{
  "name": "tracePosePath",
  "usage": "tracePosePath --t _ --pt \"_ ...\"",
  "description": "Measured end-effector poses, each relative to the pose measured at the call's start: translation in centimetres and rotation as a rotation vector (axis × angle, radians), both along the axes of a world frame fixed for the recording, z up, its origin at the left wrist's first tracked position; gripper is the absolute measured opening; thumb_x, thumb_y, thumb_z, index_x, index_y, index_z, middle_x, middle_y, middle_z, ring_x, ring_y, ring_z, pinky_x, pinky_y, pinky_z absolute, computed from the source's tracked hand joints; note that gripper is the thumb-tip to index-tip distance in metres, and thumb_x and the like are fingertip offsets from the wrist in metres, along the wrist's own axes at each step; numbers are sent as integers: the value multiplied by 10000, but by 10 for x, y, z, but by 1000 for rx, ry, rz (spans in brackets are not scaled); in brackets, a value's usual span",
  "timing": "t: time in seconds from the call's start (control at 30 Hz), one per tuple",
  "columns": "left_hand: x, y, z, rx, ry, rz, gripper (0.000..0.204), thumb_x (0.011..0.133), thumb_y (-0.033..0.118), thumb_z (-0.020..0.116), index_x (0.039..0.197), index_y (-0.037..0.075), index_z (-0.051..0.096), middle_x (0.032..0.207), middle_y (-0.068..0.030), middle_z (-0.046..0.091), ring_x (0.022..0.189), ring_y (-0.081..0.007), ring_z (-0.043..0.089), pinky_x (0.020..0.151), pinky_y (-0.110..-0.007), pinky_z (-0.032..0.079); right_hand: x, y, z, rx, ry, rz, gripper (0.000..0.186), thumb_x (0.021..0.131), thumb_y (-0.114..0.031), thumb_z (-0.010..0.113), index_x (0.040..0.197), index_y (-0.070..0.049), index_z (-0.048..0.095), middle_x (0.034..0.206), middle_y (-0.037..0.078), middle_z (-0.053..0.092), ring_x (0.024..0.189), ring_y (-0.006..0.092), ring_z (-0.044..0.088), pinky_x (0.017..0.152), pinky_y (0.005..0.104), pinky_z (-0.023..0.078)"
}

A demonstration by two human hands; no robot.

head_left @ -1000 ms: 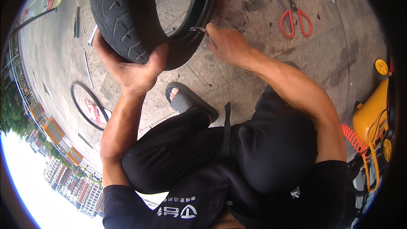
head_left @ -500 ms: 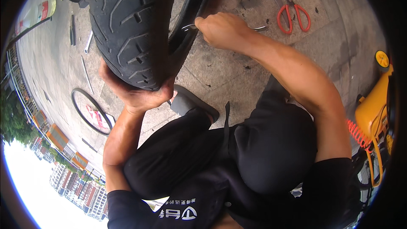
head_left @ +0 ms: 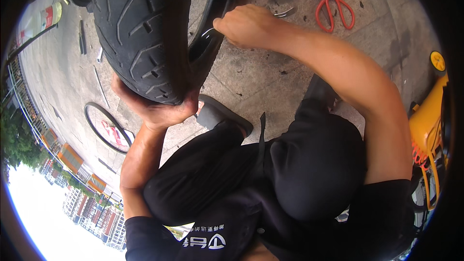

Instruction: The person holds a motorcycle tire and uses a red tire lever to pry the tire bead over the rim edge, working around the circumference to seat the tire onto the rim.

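Left hand (head_left: pixel 159 108) cups the tyre (head_left: pixel 140 34) from below, upper left; right hand (head_left: pixel 246 24), clenched on a metal lever (head_left: pixel 285 12), should pry steadily at the bead.

Black treaded tyre (head_left: pixel 140 34) standing upright on concrete, gripped underneath at its lower edge, with a slim metal lever (head_left: pixel 215 31) hooked into its rim beside the bead.

Black grooved tyre (head_left: pixel 140 34), red-handled scissors (head_left: pixel 333 9), yellow machine (head_left: pixel 427 125)
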State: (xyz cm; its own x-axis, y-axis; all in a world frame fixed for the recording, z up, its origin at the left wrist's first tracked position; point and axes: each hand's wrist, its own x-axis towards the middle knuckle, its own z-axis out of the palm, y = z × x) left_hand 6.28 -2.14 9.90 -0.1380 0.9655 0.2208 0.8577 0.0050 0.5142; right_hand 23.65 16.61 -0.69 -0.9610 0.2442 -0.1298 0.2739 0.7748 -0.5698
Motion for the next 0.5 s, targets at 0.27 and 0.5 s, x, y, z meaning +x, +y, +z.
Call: tracePosePath --t 0.27,0.5 --pt "-12 -15 -8 -76 -190 78 1292 674 248 800 1497 111 -187 1327 -325 434 1132 -404 594 1013 -480 463 -18 0 -27 -315 -112 -247 168 864 -76 504 901 69 579 794 286 662 804 440 673 727 517 532" --pt "-12 -13 -9 -23 -116 44 1302 684 260 810 1518 116 -179 1324 -323 435 1136 -417 586 994 -495 474 -26 -16 16 -547 -61 -28 258 851 -112 532 990 72 646 894 294 677 904 437 667 833 482 524"
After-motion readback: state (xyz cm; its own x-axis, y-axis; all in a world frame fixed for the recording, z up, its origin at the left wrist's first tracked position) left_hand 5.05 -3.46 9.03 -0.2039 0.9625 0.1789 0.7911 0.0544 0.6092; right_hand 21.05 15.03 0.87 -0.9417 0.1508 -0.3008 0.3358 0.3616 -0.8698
